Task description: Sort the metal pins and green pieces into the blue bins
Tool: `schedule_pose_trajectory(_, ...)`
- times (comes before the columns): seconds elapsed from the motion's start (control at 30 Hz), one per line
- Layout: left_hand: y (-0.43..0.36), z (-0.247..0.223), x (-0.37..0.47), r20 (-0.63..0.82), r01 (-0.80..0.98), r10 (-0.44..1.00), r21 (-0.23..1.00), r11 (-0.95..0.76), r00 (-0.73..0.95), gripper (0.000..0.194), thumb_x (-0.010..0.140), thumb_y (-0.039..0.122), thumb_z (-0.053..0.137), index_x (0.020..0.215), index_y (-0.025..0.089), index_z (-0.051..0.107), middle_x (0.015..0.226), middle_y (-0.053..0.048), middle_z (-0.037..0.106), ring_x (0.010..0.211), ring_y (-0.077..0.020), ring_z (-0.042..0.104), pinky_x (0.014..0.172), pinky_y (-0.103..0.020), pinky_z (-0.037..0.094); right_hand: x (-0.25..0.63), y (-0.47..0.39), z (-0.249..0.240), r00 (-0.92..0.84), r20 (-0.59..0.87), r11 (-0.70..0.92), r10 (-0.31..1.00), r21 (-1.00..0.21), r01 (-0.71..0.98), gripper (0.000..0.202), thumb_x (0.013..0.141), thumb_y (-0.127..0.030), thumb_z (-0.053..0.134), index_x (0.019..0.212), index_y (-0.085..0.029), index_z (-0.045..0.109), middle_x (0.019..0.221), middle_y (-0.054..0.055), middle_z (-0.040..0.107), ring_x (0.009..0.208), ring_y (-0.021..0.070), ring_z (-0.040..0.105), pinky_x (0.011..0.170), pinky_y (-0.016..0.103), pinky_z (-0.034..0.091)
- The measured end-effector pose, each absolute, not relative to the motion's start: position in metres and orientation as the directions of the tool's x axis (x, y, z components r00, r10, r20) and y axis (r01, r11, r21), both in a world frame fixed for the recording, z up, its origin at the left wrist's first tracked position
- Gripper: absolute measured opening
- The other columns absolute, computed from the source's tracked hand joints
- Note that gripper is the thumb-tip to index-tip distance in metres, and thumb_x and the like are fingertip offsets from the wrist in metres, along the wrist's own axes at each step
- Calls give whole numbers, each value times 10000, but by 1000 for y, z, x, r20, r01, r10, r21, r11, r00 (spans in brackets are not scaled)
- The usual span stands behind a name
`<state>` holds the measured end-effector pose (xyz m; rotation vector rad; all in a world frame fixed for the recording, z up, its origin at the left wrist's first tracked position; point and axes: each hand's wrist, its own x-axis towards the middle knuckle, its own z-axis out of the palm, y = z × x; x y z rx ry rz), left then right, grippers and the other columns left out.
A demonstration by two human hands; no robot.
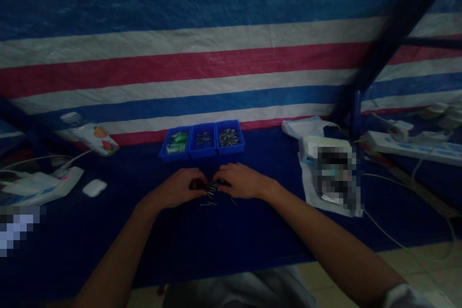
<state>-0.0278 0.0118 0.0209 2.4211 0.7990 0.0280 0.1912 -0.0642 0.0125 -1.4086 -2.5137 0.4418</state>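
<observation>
Plastic sheeting (216, 62): striped in blue, white and red, creased and slightly glossy, rising as a backdrop.
Bench (216, 240): dark blue on top, dim in the low light, running along the foot of the stripes.
Three trays: bright blue and open-topped, side by side in a row just beyond the hands. The left tray (175, 157) bears green packets, the middle tray (202, 153) a sparse scatter of thin metal pieces, the right tray (232, 149) a dense, glinting heap of them.
Hands: apart from each other, with a narrow gap between. The left hand (182, 187) curls its fingers and thumb inward; the right hand (240, 181) reaches in from the other side, fingertips bent down. Both are at the bunch; whether either is clamped on it, one cannot tell.
Bunch of metal pieces (212, 186): low over the bench between the fingertips, slim, straight and silvery to dark grey, with ends pointing several ways and small bright glints. Nails or screws, too small to tell.
Loose pieces (208, 204): a few lying singly on the bench nearer the person, thin as needles, dull with a faint brassy tint.
</observation>
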Motion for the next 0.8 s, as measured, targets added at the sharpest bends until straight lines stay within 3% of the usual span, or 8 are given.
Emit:
schedule_pose_trajectory(0.27,14,18,-27,-100,519,553,511,-685,827,145,854,276,582,930,216,691,901,-24,679,789,-171,625,702,-280,457,192,-60,3,-501,145,515,853,-378,769,209,921,-228,503,1049,-199,666,965,66,658,873,187,619,761,317,442)
schedule_pose_trajectory(0.57,14,17,-25,-74,514,565,524,-679,822,159,859,278,554,901,203,688,900,-37,686,796,-180,627,723,-296,467,190,-61,4,-461,231,514,857,-328,793,282,928,-183,441,1139,-175,628,1058,90,680,930,201,634,808,338,470)
schedule_pose_trajectory(0.8,14,18,-24,-77,522,571,520,-676,817,141,860,234,545,884,202,680,909,-34,682,824,-178,631,753,-293,456,190,-61,9,-409,317,511,855,-389,766,315,894,-156,475,1172,-165,623,1092,100,692,974,209,641,867,361,467)
